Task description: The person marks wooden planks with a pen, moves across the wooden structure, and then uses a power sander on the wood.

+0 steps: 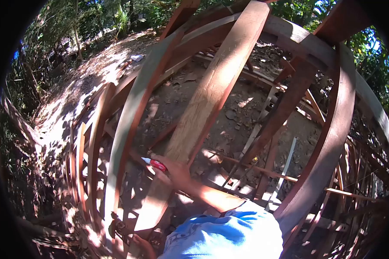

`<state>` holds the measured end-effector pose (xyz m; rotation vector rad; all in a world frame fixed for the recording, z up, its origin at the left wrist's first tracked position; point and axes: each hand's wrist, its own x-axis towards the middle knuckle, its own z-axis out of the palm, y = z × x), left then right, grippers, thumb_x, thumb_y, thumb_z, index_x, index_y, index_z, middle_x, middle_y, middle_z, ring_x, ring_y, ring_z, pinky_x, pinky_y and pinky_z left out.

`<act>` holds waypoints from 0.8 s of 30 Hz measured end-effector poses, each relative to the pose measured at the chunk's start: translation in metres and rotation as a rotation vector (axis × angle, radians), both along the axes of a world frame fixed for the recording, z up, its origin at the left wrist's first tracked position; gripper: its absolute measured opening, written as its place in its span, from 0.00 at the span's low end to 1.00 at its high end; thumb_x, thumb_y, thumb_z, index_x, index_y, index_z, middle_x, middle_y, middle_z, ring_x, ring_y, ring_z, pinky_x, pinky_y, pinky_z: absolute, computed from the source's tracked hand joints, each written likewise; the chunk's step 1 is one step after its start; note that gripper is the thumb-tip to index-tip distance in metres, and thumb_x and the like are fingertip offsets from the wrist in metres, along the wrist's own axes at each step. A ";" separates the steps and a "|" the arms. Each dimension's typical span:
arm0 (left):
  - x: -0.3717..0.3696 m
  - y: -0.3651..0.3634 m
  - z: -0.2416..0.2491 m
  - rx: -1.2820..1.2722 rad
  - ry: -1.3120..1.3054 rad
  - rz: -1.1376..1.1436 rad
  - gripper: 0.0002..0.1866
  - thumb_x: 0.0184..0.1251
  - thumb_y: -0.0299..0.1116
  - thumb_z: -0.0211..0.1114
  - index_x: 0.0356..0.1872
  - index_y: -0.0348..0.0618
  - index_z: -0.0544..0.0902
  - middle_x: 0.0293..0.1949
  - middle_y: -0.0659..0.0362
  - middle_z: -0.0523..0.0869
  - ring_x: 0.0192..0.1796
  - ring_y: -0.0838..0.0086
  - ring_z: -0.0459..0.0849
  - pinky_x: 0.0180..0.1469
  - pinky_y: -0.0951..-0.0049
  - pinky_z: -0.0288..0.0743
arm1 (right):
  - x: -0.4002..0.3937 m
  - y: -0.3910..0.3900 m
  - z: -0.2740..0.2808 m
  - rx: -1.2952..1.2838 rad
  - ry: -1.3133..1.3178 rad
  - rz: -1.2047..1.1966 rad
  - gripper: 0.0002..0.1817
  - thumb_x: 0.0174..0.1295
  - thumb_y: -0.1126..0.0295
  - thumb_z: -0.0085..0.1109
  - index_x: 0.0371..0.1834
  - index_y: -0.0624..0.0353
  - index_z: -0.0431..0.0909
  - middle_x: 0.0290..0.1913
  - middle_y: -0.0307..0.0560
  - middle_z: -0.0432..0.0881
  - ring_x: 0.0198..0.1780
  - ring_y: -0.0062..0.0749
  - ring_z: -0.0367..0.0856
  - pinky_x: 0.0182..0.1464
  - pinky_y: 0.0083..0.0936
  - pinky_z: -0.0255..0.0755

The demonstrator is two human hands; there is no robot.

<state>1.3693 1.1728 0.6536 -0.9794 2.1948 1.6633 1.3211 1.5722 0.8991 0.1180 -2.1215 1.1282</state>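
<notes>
My right hand (pixel 175 175) reaches across a thick wooden beam (pixel 209 99), near its lower part. Its fingers are closed around a red and white marker pen (pixel 156 165), whose white tip points left. At the bottom edge, beside the beam's lower end, a bit of skin shows that seems to be my left hand (pixel 145 247). Its fingers cannot be made out clearly, nor whether they hold anything. The blue shirt (pixel 229 235) covers part of the view below my right arm.
More beams rise around me: one on the left (pixel 134 103), a dark one on the right (pixel 322 155) and a crosspiece (pixel 298 36) at the top. Thin wooden strips (pixel 285 172) lie on leaf-strewn ground below. Trees stand behind.
</notes>
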 end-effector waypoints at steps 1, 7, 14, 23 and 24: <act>0.002 -0.003 -0.004 0.018 0.001 0.002 0.27 0.63 0.50 0.66 0.57 0.41 0.82 0.58 0.48 0.84 0.58 0.52 0.83 0.59 0.53 0.76 | -0.001 -0.001 0.000 0.021 -0.012 -0.032 0.25 0.64 0.60 0.68 0.64 0.50 0.77 0.50 0.48 0.88 0.45 0.44 0.89 0.43 0.35 0.84; 0.029 -0.040 -0.037 0.153 0.009 -0.020 0.27 0.62 0.49 0.66 0.56 0.41 0.82 0.57 0.48 0.84 0.57 0.52 0.83 0.58 0.53 0.76 | -0.009 -0.033 -0.010 -0.076 -0.010 -0.022 0.25 0.66 0.68 0.64 0.67 0.55 0.74 0.49 0.50 0.87 0.48 0.39 0.88 0.49 0.30 0.82; 0.053 -0.094 -0.069 0.303 0.004 -0.058 0.26 0.62 0.48 0.66 0.56 0.41 0.83 0.57 0.49 0.84 0.57 0.52 0.84 0.58 0.53 0.77 | 0.005 -0.228 -0.082 -0.422 -0.348 0.558 0.10 0.68 0.71 0.59 0.50 0.59 0.77 0.36 0.49 0.81 0.36 0.39 0.81 0.41 0.29 0.77; 0.110 -0.224 -0.086 0.255 -0.186 0.019 0.25 0.61 0.47 0.67 0.55 0.42 0.83 0.56 0.49 0.85 0.56 0.53 0.84 0.57 0.53 0.77 | 0.025 -0.290 -0.215 0.503 -0.160 0.200 0.06 0.66 0.64 0.60 0.43 0.49 0.78 0.35 0.39 0.81 0.41 0.37 0.80 0.65 0.44 0.63; 0.110 -0.233 -0.085 0.245 -0.197 0.029 0.25 0.61 0.47 0.67 0.55 0.42 0.84 0.56 0.49 0.85 0.56 0.53 0.84 0.57 0.53 0.77 | 0.026 -0.292 -0.213 0.536 -0.172 0.179 0.08 0.69 0.62 0.58 0.46 0.49 0.77 0.37 0.40 0.81 0.44 0.37 0.81 0.68 0.48 0.62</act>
